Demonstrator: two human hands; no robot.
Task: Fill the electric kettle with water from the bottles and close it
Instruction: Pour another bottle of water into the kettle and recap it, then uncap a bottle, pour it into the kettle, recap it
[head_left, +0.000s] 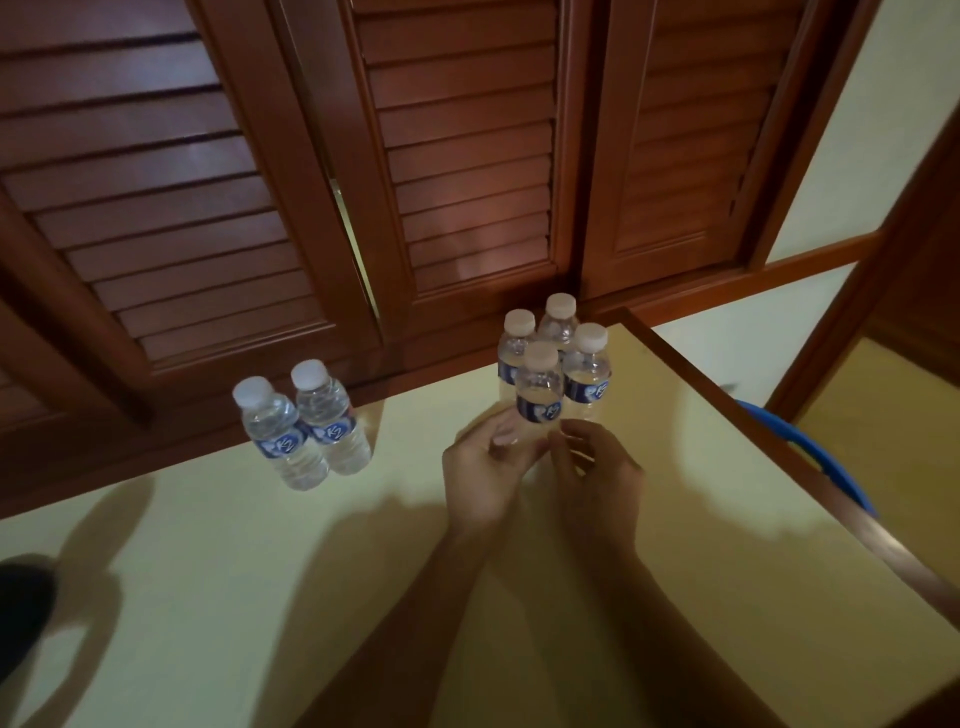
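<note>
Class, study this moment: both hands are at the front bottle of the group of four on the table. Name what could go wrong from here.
1. The front bottle stands tight against three others; lifting it between the left hand and right hand could topple its neighbours.
2. That cluster sits near the table's right edge, so a knocked bottle might roll off.
3. No kettle is clearly in view, and every cap looks still on, so pouring may mean an awkward carry.

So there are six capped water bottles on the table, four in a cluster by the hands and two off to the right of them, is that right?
Not quite. The head view shows the pair of bottles to the left of the hands, not the right. The rest holds: six capped bottles on the table, with the cluster of four by the left hand and right hand.
</note>
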